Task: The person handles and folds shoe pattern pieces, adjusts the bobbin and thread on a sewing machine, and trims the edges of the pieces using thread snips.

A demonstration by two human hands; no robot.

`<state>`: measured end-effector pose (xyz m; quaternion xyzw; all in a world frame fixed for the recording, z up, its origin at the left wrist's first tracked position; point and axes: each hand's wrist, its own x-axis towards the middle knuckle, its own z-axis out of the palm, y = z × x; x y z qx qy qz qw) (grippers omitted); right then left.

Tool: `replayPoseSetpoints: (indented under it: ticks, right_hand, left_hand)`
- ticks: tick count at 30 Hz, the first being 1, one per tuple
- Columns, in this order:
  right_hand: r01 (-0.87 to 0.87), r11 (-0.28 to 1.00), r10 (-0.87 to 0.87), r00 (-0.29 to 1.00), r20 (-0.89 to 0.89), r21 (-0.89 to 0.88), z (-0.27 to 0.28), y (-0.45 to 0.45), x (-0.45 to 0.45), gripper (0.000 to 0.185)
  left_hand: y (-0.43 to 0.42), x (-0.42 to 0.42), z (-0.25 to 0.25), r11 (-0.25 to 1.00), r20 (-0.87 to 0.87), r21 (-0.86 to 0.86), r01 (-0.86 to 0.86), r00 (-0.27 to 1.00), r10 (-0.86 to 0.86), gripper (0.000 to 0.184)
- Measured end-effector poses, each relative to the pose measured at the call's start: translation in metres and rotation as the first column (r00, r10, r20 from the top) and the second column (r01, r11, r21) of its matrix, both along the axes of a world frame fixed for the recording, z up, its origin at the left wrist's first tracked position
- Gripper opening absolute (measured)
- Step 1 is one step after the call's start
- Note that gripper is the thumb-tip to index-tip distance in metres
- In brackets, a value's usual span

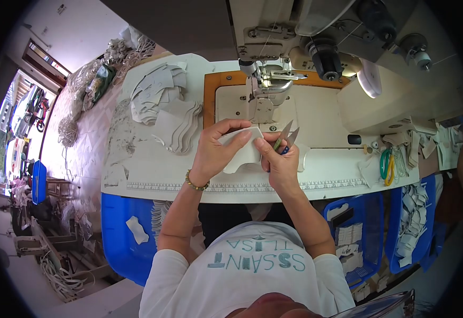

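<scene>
A white cut piece of fabric (245,153) is held up between both hands, just in front of the sewing machine (274,85). My left hand (218,148) is closed on its left and upper edge, with the thumb on top. My right hand (282,164) pinches the right edge between thumb and finger. It also has small scissors (284,139) tucked in its fingers, blades apart and pointing up toward the machine. Left of my left hand lie stacked white pieces (176,124), with more stacked pieces (157,87) behind them.
A printed ruler strip (231,187) runs along the front edge of the white table (136,164). Blue bins (117,233) hang below, some holding white pieces. Green and yellow loops (387,167) lie at the right. Thread cones (324,58) are above. Bundled cords (77,95) sit on the floor.
</scene>
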<state>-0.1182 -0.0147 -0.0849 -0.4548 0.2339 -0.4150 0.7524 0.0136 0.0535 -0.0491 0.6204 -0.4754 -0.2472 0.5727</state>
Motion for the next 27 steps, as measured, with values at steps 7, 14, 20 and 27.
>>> replayPoseSetpoints:
  ticks: [7,14,20,27]
  right_hand:
    - [-0.150,0.985,0.140,0.983,-0.122,-0.080,0.015,-0.008,-0.008,0.022]
    - [-0.219,0.961,0.201,0.972,-0.118,-0.167,0.030,-0.010,-0.004,0.018]
    - [-0.171,0.973,0.157,0.983,-0.098,-0.157,0.048,-0.019,0.015,0.015]
    - [-0.108,0.990,0.112,0.993,0.037,-0.093,0.048,-0.023,0.028,0.015]
  left_hand:
    - [-0.007,0.015,0.013,0.994,-0.025,0.077,0.080,0.997,-0.078,0.018]
    - [-0.029,0.029,0.037,0.993,-0.054,0.063,0.105,0.993,-0.101,0.019]
    - [-0.056,0.050,0.055,0.982,-0.089,0.088,0.167,0.983,-0.159,0.018]
    - [-0.071,0.055,0.071,0.980,-0.092,0.128,0.154,0.985,-0.143,0.021]
